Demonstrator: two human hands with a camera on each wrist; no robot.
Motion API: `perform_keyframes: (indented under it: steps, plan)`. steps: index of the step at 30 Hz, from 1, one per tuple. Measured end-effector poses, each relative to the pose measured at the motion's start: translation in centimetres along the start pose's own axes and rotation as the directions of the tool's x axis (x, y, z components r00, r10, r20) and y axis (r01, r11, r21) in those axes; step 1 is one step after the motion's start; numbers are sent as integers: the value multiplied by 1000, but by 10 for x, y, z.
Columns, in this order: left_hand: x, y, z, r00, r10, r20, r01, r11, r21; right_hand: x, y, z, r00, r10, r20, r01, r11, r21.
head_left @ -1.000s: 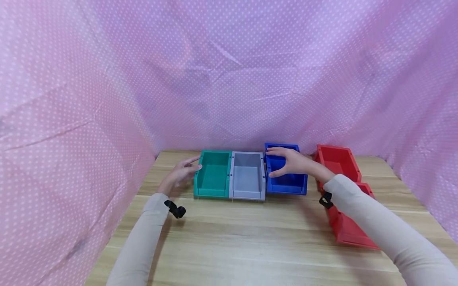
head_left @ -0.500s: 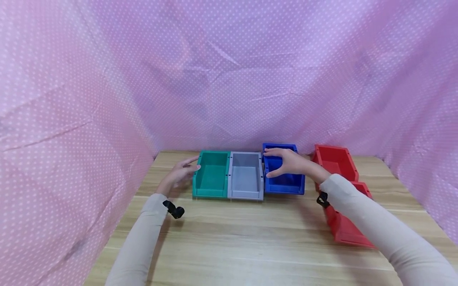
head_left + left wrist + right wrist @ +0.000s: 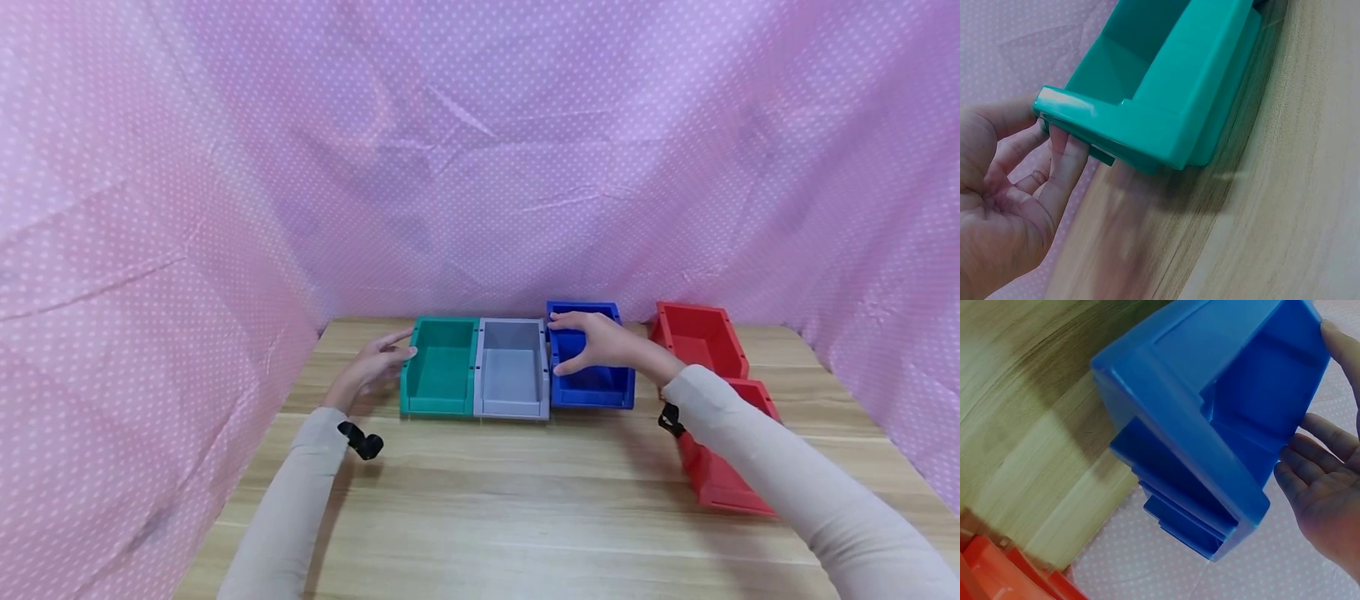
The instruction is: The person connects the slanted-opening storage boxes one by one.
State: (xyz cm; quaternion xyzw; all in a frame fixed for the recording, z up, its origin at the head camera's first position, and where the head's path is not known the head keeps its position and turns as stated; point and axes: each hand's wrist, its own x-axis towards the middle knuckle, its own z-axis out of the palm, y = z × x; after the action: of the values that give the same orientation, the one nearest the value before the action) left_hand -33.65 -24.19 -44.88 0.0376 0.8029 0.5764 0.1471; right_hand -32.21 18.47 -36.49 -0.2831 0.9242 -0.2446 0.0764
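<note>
Three bins stand side by side at the table's back: a green bin (image 3: 442, 383), a grey bin (image 3: 512, 379) and a blue bin (image 3: 592, 383). My left hand (image 3: 373, 365) is at the green bin's left side, fingers extended. In the left wrist view, those fingers (image 3: 1066, 169) reach under the lip of the side wall. Over the blue bin spreads my right hand (image 3: 603, 340), its fingertips along the left rim beside the grey bin. The right wrist view shows these fingers (image 3: 1316, 453) loosely bent at the blue wall.
To the right stand red bins, one at the back (image 3: 701, 333) and others nearer the front (image 3: 731, 483), partly hidden by my right sleeve (image 3: 795, 467). The wooden table (image 3: 480, 508) spreads in front. Pink dotted cloth (image 3: 480, 167) hangs behind.
The whole scene has shifted slightly left in the head view. Both hands and the bins keep the same places relative to one another.
</note>
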Motion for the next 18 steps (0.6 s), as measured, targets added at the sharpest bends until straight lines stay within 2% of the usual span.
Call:
perform_keyframes:
  steps: [10, 18]
  plan:
    - [-2, 2, 2, 1000, 15, 14, -15, 999, 37, -1, 6, 10, 1000, 6, 27, -7, 999, 39]
    - [-1, -1, 2, 999, 49, -19, -47, 996, 70, 3, 7, 21, 1000, -12, 19, 13, 1000, -12]
